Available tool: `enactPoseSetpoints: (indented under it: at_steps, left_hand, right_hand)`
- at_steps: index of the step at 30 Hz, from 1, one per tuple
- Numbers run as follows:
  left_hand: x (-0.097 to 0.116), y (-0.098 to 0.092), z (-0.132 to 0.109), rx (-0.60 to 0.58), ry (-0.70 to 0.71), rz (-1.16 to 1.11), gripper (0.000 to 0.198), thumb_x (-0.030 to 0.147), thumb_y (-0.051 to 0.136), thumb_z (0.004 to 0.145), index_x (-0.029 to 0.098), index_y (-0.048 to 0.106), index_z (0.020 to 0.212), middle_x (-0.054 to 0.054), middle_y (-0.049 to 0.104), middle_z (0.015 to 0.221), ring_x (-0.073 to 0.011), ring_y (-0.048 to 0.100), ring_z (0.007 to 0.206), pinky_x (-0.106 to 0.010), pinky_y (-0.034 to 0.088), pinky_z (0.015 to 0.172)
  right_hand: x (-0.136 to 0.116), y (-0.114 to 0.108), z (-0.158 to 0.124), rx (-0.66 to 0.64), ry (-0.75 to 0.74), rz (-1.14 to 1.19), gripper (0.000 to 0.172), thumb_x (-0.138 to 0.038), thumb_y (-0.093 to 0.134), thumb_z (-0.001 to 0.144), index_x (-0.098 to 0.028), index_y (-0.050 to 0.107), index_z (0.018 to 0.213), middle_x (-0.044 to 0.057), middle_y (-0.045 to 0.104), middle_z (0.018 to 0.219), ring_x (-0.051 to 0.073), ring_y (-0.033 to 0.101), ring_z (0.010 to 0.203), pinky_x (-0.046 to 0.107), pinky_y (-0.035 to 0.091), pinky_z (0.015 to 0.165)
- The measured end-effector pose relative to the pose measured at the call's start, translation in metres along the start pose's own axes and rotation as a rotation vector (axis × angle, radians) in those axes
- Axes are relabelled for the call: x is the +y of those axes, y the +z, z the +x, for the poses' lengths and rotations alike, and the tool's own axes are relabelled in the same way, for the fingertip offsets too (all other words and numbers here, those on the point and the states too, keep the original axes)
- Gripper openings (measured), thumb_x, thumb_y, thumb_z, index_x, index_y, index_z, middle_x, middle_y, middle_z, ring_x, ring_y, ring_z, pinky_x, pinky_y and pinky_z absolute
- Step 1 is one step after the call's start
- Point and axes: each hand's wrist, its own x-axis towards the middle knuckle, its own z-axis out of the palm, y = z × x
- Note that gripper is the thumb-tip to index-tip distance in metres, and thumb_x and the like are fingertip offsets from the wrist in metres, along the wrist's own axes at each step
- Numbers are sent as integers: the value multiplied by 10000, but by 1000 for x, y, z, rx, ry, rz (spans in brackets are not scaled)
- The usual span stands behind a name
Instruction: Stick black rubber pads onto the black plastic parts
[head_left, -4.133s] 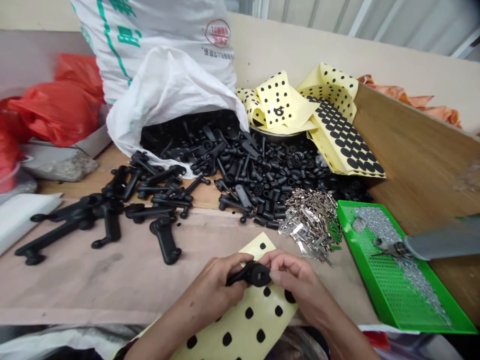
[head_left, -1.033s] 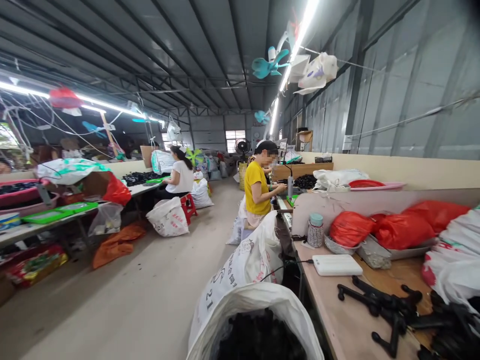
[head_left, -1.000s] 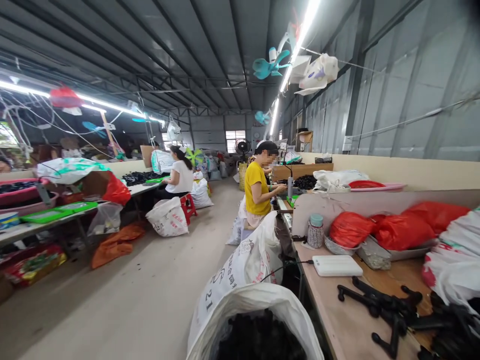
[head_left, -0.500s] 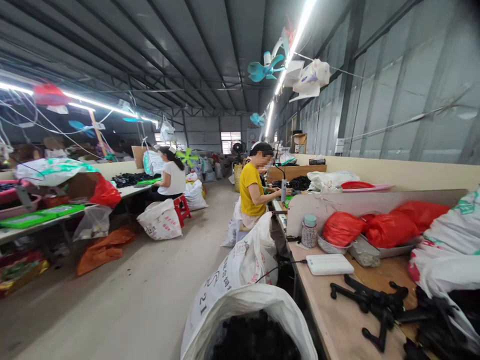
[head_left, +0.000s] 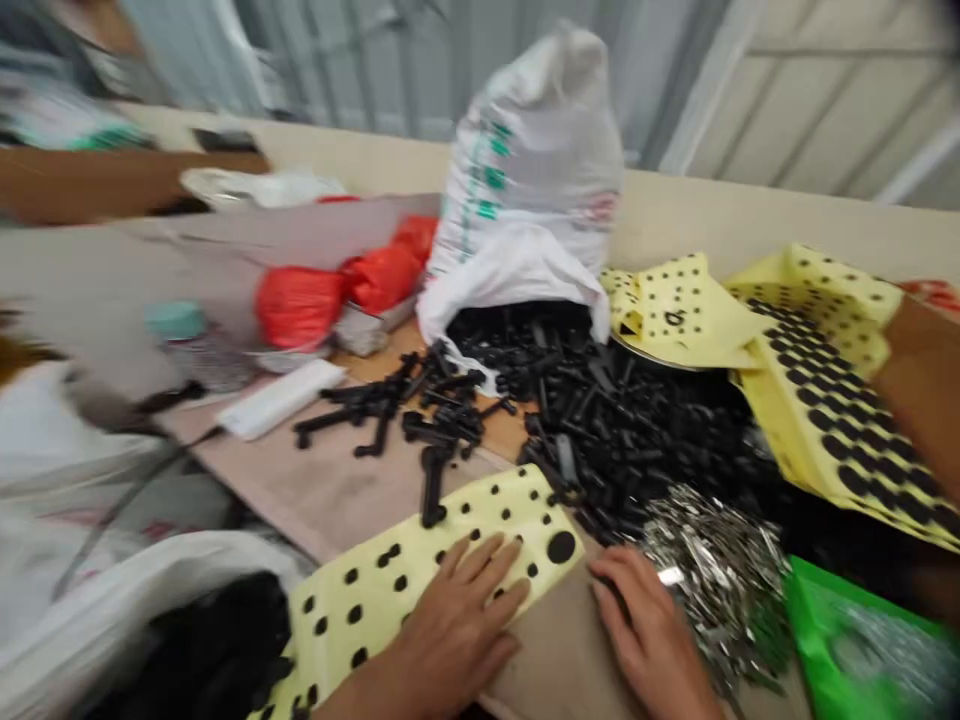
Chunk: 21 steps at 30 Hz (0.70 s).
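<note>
A yellow sheet is laid aslant over the near edge of the worktop, its upper end on the surface and its lower end reaching past that edge, beside an open sack. The left hand is laid palm down on the sheet with its fingers slightly fanned, and nothing is seen gripped by it. The right hand is held loosely curled just beside the metal clips, thumb and forefinger apart, with nothing seen pinched; whether the worktop is touched by it cannot be told. As far as can be judged, much is left: the sheet is dotted with many small dots, and one large dot is seen near its upper end. A broad heap of black parts is spilled from the white sack by the far edge, and the clips are piled to the heap's near side, left of the green tray. A smaller group of handles is set apart left of the heap; whether these are finished cannot be told. No handle is seen in either hand, so a pause between pieces is suggested.
</note>
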Motion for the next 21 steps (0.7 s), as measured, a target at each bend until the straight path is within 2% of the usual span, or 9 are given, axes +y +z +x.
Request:
enactPoseSetpoints:
  at_steps: [4, 8, 11, 13, 16, 18, 19, 21]
  left_hand:
    - [-4, 6, 1, 8, 76, 97, 390, 206, 565, 809, 244, 538, 1196, -95, 515, 1349, -310, 430, 1239, -498, 345, 977]
    - [0, -4, -5, -14, 133, 134, 389, 218, 560, 795, 247, 543, 1183, -82, 538, 1325, -295, 450, 1214, -468, 357, 968]
    - [1, -10, -8, -26, 161, 106, 369, 207, 547, 795, 243, 550, 1162, -81, 552, 1309, -293, 455, 1209, -460, 357, 961]
    - [2, -11, -3, -40, 169, 65, 377, 209, 549, 805, 230, 537, 1180, -90, 535, 1325, -294, 451, 1210, -467, 347, 969]
    - [9, -9, 13, -50, 101, -23, 373, 307, 529, 859, 226, 503, 1222, -86, 503, 1351, -271, 447, 1205, -463, 338, 996]
    - [16, -7, 24, -72, 45, -64, 394, 420, 504, 874, 222, 507, 1214, -92, 523, 1315, -263, 467, 1167, -451, 379, 967]
    - [19, -6, 28, -110, 57, -64, 401, 442, 496, 873, 218, 516, 1205, -104, 544, 1277, -265, 490, 1130, -441, 419, 921]
    - [20, -5, 31, -214, 141, -49, 365, 451, 478, 882, 222, 557, 1155, -135, 562, 1223, -266, 527, 1069, -416, 473, 830]
  right_hand:
    - [-8, 0, 6, -83, 121, 37, 194, -159, 402, 904, -212, 579, 964, 73, 579, 966, 215, 576, 918, 360, 513, 794]
    - [-18, 0, 12, -135, 135, 71, 204, -136, 397, 902, -216, 559, 997, 69, 561, 987, 214, 557, 938, 353, 496, 803]
    - [-22, 2, 13, -179, 112, 13, 206, -137, 395, 903, -216, 552, 1010, 73, 563, 998, 230, 547, 935, 395, 489, 815]
    - [-21, 6, 12, -199, 99, -46, 216, -134, 392, 897, -209, 556, 1016, 80, 569, 996, 242, 547, 924, 426, 489, 811]
    - [-14, 10, 4, -171, 90, -102, 235, -151, 402, 882, -219, 570, 1031, 91, 589, 995, 261, 566, 914, 459, 506, 788]
    - [-6, 12, -3, -115, 48, -79, 263, -209, 426, 880, -274, 570, 1091, 87, 606, 1017, 277, 588, 913, 478, 529, 759]
    - [-2, 15, -4, -50, 1, -38, 271, -269, 456, 874, -333, 566, 1113, 74, 620, 1006, 280, 605, 870, 476, 547, 698]
    - [4, 31, 4, -82, -19, 98, 302, -379, 521, 866, -494, 526, 1145, 35, 624, 1045, 276, 613, 935, 436, 568, 634]
